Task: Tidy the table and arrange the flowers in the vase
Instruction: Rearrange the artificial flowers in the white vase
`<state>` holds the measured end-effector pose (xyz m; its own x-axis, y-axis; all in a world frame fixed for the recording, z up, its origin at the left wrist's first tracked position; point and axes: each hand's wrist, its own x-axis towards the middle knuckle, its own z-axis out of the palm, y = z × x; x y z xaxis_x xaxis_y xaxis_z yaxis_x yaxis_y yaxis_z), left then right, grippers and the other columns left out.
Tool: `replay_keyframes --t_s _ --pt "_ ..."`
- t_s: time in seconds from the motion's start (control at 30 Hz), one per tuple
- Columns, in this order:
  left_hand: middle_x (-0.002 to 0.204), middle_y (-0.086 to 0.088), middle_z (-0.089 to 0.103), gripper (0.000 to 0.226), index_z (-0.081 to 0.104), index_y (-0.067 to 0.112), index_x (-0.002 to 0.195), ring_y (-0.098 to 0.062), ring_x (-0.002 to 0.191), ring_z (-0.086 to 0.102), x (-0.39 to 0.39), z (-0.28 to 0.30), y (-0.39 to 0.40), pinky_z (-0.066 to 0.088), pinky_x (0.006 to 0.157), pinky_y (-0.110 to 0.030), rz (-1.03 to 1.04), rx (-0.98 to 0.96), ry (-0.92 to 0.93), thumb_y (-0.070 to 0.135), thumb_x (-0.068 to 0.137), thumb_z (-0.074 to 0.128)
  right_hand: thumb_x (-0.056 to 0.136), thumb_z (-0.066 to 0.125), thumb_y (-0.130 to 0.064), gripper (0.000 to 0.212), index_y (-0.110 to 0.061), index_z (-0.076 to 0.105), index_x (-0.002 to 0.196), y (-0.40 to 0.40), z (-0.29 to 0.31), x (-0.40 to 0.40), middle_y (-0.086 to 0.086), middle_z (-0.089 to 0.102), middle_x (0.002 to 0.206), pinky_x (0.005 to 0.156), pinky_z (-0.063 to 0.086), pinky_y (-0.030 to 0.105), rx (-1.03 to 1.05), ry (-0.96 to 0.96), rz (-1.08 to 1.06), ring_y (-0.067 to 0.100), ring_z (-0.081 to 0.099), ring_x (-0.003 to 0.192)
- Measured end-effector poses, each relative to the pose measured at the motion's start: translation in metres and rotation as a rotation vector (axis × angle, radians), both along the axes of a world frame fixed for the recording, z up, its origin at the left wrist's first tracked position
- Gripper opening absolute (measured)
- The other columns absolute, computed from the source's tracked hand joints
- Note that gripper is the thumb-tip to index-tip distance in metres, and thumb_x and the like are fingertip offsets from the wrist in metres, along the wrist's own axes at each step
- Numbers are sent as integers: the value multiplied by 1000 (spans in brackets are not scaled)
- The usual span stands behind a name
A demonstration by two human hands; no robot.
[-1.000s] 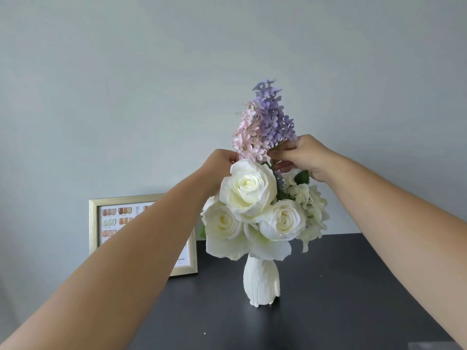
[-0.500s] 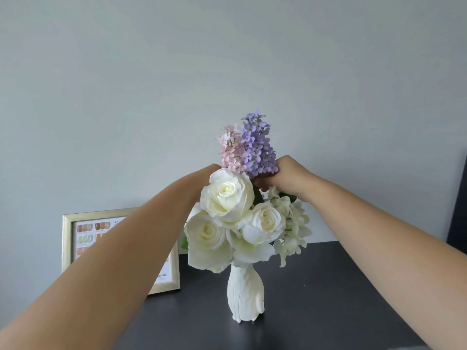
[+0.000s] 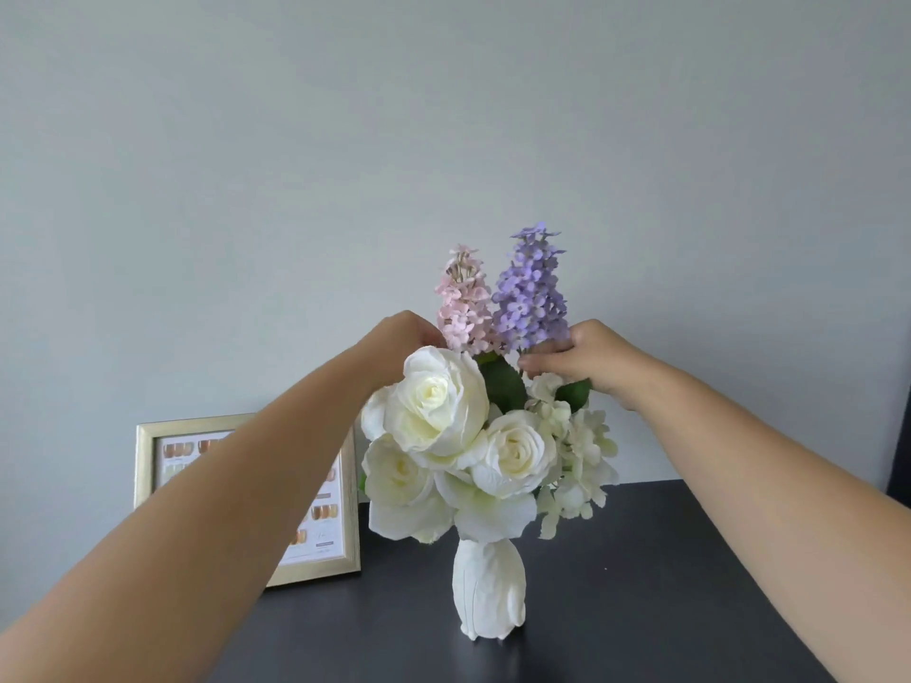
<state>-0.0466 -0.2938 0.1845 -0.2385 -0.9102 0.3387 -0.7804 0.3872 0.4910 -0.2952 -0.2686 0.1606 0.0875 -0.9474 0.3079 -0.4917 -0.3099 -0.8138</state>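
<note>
- At the centre of the dark table (image 3: 690,608), a white ribbed vase (image 3: 488,594) is being kept upright, holding three white roses (image 3: 434,401), a pale hydrangea cluster (image 3: 581,460) on the right, and two tall flower spikes at the back.
- The purple flower spike (image 3: 530,288) is being pinched at its base by the right hand (image 3: 586,357), thumb and fingertips closed on the stem just above the green leaves (image 3: 503,386).
- The pink flower spike (image 3: 463,303) is being touched at its base by the left hand (image 3: 399,342); the fingers are curled behind the top rose, and it cannot be told whether the stem is being gripped or only steadied.
- Both spikes are being held with their long axes near vertical, side by side and slightly splayed apart toward the tips, directly between the two hands.
- Each hand is being kept nearest its own spike: left to pink, right to purple.
- The step in hand is judged to be the final spacing of the two spikes; any coming adjustment would turn on that sideways separation.
- A framed chart (image 3: 315,510) is being left standing at the rear left, partly hidden by the left forearm.
</note>
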Motion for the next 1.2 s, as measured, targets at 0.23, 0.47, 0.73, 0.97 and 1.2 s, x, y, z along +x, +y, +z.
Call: replay_keyframes --t_s 0.23,0.47,0.73,0.97,1.2 --pt "100 13 74 11 74 36 94 -1 94 66 63 -27 27 50 85 -27 -46 101 300 34 83 75 82 64 -53 22 -42 73 99 50 -21 -21 -20 69 108 80 46 26 -58 -135 -6 5 61 104" --pt "115 0 69 46 59 45 126 -18 84 70 67 -80 60 57 67 -32 -296 409 740 58 82 63 72 69 -65 56 -63 48 123 95 -61 2 -21 43 139 104 40 37 -109 -48 187 4 44 128" --pt "105 -5 68 23 66 41 109 -11 66 71 30 -96 95 51 48 -22 -97 107 943 31 88 70 78 75 -9 44 -51 67 90 74 -46 8 2 72 104 86 56 35 -178 -149 83 22 69 96" --pt "139 11 43 36 50 40 131 -8 130 45 12 -69 145 41 106 -36 -15 -635 603 42 96 49 82 71 0 43 -40 68 97 71 -5 0 -7 76 85 64 54 18 -207 -147 128 4 69 74" --pt "144 5 53 78 50 38 138 -34 142 35 -62 -69 191 16 109 -58 92 -830 -501 68 67 66 83 72 -3 40 -34 69 108 76 3 2 -1 74 90 67 48 31 -135 -86 214 15 62 73"
